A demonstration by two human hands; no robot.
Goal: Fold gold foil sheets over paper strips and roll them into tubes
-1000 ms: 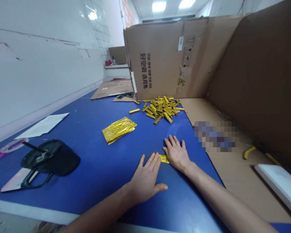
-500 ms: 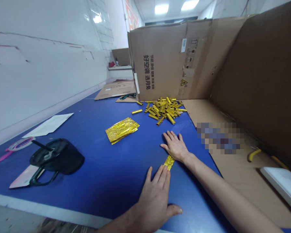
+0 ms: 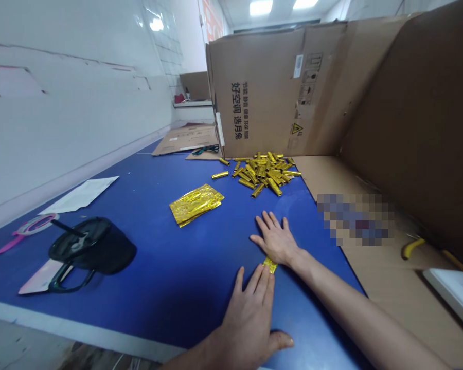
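My left hand (image 3: 250,316) lies flat on the blue table (image 3: 158,257) with its fingers stretched out, the fingertips at a small gold foil piece (image 3: 270,265). My right hand (image 3: 275,239) also lies flat, palm down and fingers spread, its heel over the far end of that same gold piece. Only a short bit of the foil shows between the two hands. Further back lies a stack of flat gold foil sheets (image 3: 196,204). Beyond it is a pile of several rolled gold foil sticks (image 3: 264,172).
A black mug with a lid (image 3: 90,252) stands at the left on a pink card, near a pink tape ring (image 3: 34,224) and white paper (image 3: 79,195). Tall cardboard walls (image 3: 270,92) close the back and right. Yellow-handled pliers (image 3: 412,247) and a white tray (image 3: 453,295) lie on cardboard at right.
Both hands slid toward me across the table, rolling the gold foil piece under them. The piece turned from lying crosswise to lengthwise, and less of it shows now.
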